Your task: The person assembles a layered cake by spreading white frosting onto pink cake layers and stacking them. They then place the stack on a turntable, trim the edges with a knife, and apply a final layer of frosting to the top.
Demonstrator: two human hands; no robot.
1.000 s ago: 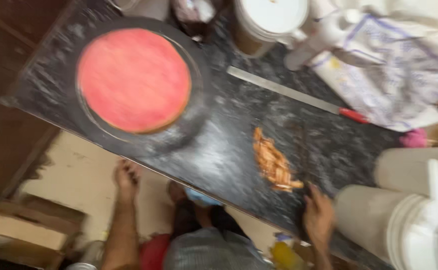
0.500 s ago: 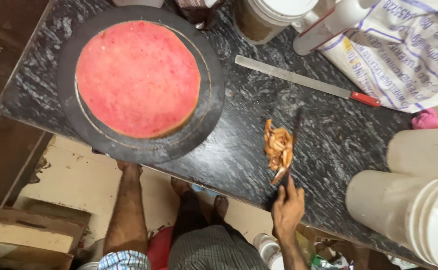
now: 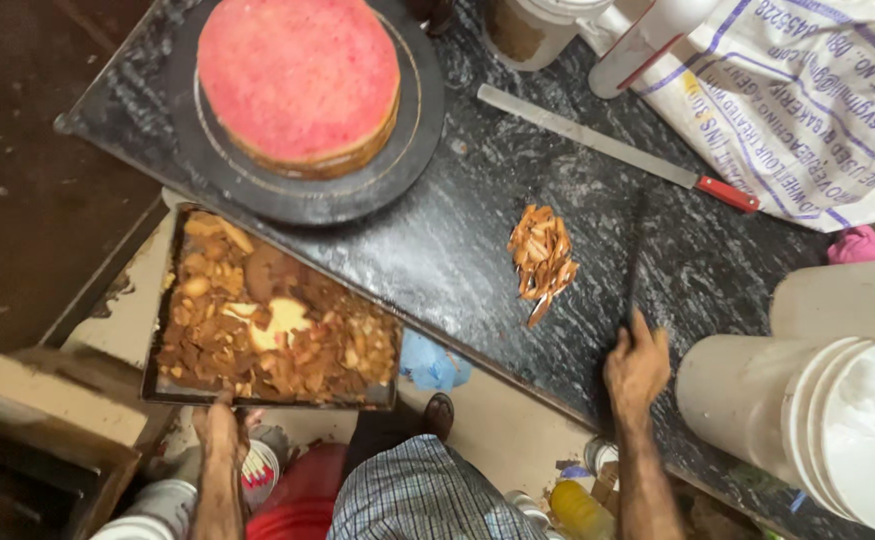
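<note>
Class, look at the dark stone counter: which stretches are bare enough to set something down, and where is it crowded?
Bare counter lies between the turntable with the pink cake and the pile of cake trimmings. Another patch sits between the long knife and the right hand. The right side is crowded with white buckets and a printed sack.

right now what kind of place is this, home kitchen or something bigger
Most likely a small commercial bakery's work area. A round pink cake layer sits on a dark turntable, a long red-handled knife lies on the black stone counter, and the left hand holds a tray of cake scraps.
</note>
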